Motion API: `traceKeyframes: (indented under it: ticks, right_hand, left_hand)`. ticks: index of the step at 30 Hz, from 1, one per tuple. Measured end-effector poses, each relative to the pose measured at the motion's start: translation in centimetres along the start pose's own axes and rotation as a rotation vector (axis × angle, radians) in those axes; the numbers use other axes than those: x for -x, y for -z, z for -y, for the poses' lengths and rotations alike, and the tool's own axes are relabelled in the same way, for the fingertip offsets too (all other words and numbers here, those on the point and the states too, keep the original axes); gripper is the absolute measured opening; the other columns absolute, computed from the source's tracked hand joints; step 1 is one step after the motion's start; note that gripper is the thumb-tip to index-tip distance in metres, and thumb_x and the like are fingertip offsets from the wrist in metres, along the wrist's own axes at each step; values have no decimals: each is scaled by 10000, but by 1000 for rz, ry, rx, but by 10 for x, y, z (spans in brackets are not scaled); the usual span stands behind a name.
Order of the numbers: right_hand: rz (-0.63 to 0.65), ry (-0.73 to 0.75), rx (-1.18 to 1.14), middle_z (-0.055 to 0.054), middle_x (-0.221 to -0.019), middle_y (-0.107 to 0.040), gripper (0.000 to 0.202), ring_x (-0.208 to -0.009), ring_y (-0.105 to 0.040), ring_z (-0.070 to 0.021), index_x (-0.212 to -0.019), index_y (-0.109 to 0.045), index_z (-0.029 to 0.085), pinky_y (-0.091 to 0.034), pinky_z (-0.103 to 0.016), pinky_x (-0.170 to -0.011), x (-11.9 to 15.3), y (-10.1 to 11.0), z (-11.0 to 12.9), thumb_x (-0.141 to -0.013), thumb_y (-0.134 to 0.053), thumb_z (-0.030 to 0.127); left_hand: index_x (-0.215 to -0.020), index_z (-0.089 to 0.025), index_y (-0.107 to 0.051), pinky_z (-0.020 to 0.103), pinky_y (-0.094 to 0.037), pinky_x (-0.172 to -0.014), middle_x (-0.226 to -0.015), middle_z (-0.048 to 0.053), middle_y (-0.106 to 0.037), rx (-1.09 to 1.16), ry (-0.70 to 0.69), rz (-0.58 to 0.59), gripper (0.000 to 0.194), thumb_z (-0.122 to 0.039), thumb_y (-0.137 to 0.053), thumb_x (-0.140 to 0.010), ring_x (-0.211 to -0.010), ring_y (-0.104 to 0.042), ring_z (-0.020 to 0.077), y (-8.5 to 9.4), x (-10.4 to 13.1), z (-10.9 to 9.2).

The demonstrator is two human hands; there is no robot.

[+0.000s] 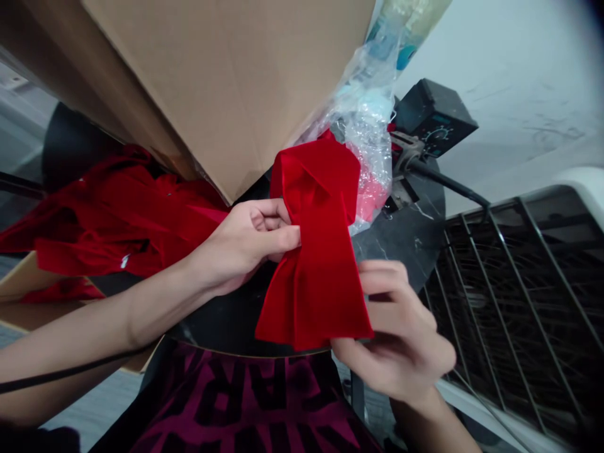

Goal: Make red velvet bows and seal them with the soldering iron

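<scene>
A folded red velvet ribbon (pixel 325 251) hangs in front of me, with a loop at its top and two wide tails spreading downward. My left hand (pixel 257 236) is closed on its left edge at the middle, thumb in front and fingers curled. Along the lower right edge of the same ribbon, my right hand (pixel 401 330) grips a tail. Its fingers are bent and slightly blurred, and their tips are partly hidden behind the cloth. To the left lies a heap of similar red velvet ribbon pieces (pixel 127 217), some with small white bits on them.
A large cardboard box (pixel 236 82) stands behind the black round table (pixel 415 236). Clear plastic bags (pixel 368 126) and a black device with a dial (pixel 436 119) are at the back right. A black wire grille (pixel 519 302) is to the right; an open carton (pixel 23 286) sits lower left.
</scene>
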State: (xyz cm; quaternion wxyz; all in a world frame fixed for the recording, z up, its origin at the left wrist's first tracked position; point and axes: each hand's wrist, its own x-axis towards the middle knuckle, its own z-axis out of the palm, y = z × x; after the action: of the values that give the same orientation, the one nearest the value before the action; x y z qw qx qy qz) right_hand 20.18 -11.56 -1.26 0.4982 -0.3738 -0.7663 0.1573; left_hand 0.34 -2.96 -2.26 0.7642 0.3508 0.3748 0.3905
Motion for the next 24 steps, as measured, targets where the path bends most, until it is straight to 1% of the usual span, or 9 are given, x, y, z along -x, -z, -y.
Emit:
traceKeyframes:
  ticks: [6,7,9,11,12,14,17,20,24]
  right_hand:
    - [91,-210,-108,-138,-1291,-713,293,-1054,-750,-261,-992,-692,213,-674,-380,-815,43,15,0,-754,-776,66]
    - [168,-204,-118,-143,-1356,-700,255,-1073,-760,-262,-974,-703,219,-680,-376,-837,44,22,-1,-776,-779,78]
    - [486,-203,-117,-133,-1410,-697,215,-1096,-780,-254,-1014,-748,235,-684,-350,-882,40,43,-3,-825,-828,171]
    - [856,-221,-124,-122,-1348,-745,399,-1119,-788,-255,-1171,-766,251,-678,-326,-916,28,68,-8,-810,-894,362]
    - [921,-234,-149,-118,-1287,-775,468,-1114,-792,-259,-1215,-761,247,-683,-316,-897,21,78,-10,-802,-894,423]
    - [696,-317,-183,-76,-1086,-831,336,-966,-825,-228,-1189,-761,246,-697,-289,-800,6,88,-15,-898,-816,405]
    - [177,-480,-135,-35,-933,-823,199,-725,-789,-162,-1157,-752,239,-671,-257,-682,-16,65,-18,-971,-737,308]
    - [48,-499,-56,-43,-1039,-799,448,-853,-764,-176,-1208,-729,225,-654,-295,-776,-36,16,-17,-805,-902,317]
    - [-119,-396,62,-15,-926,-793,196,-758,-740,-156,-1101,-768,213,-617,-288,-701,-49,-18,-23,-910,-783,254]
  left_hand:
    - [-779,-174,-594,244,-616,-668,-720,-10,-722,119,51,24,273,-216,-864,-764,-676,-752,161,-4,2,-2]
    - [-796,-178,-596,277,-640,-696,-739,-5,-737,132,54,36,244,-221,-836,-797,-718,-782,190,-4,2,-2]
    - [-856,-182,-623,344,-672,-751,-772,4,-760,148,51,42,154,-216,-774,-856,-778,-815,235,-3,1,-2]
    - [-923,-180,-656,369,-682,-789,-778,5,-767,155,40,19,99,-191,-742,-875,-793,-823,245,-2,1,-3]
    - [-939,-179,-663,369,-683,-801,-778,4,-766,157,35,8,101,-181,-738,-873,-797,-825,245,-2,1,-4]
    - [-921,-179,-653,370,-683,-807,-796,5,-770,156,36,19,114,-174,-749,-859,-817,-827,252,-2,2,-4]
    - [-887,-181,-632,359,-680,-794,-859,18,-789,137,34,89,163,-176,-786,-834,-839,-827,259,-4,3,-2]
    - [-857,-172,-631,286,-658,-806,-875,20,-793,61,-31,116,214,-126,-830,-793,-832,-817,216,-5,4,2]
    - [-856,-180,-590,307,-668,-724,-782,13,-780,31,25,160,259,-147,-842,-805,-722,-808,221,-1,5,3]
